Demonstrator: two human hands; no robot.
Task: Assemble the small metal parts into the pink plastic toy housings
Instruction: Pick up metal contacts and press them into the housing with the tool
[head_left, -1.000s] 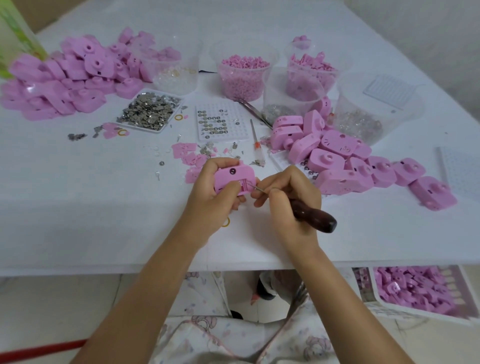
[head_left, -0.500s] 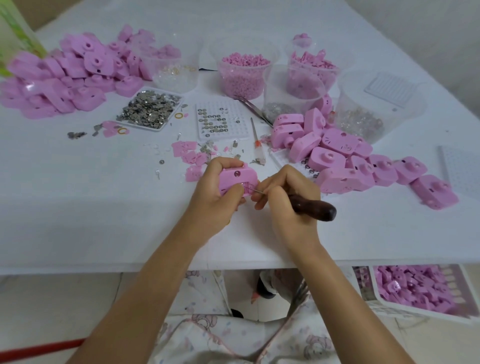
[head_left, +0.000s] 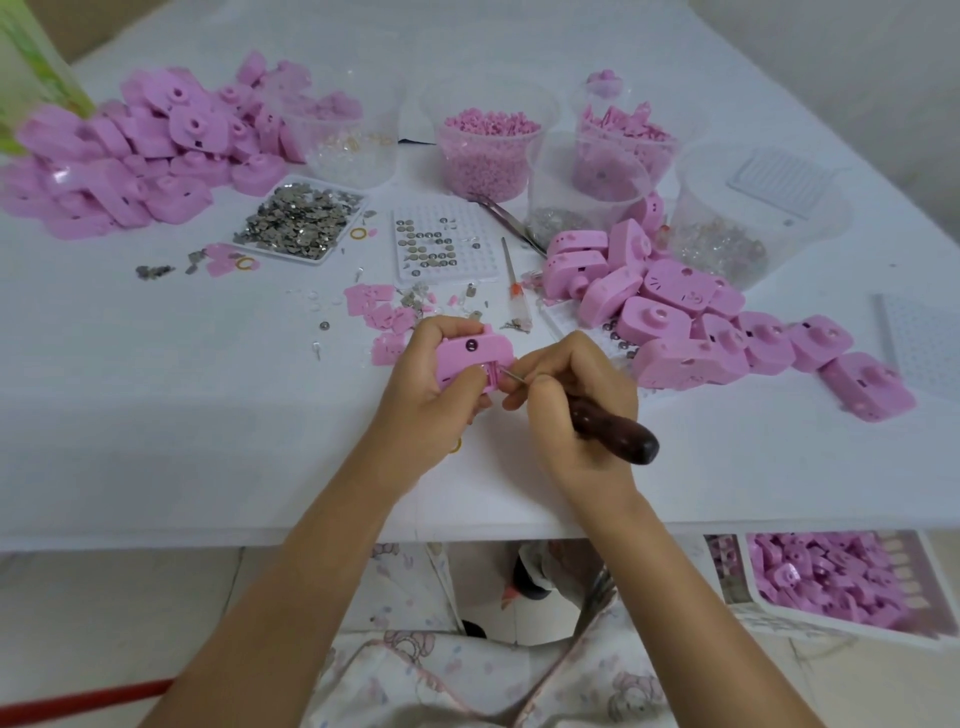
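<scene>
My left hand (head_left: 423, 395) grips a pink toy housing (head_left: 470, 356) just above the white table (head_left: 156, 415), near its front edge. My right hand (head_left: 571, 400) holds a tool with a dark wooden handle (head_left: 615, 428); its thin metal tip (head_left: 506, 375) touches an opening on the housing's near side. A white tray of small metal parts (head_left: 298, 221) lies at the left rear. A white grid tray (head_left: 441, 241) with several round metal pieces sits behind my hands.
Piles of pink housings lie at the far left (head_left: 130, 156) and at the right (head_left: 701, 322). Clear tubs (head_left: 485, 145) of pink and clear bits stand along the back. A red-handled pick (head_left: 517, 291) and loose pink pieces (head_left: 382, 312) lie close by. A basket of housings (head_left: 831, 582) sits below the table.
Both hands stay in place; the housing in my left hand has turned slightly while the tool tip keeps working at its opening.
</scene>
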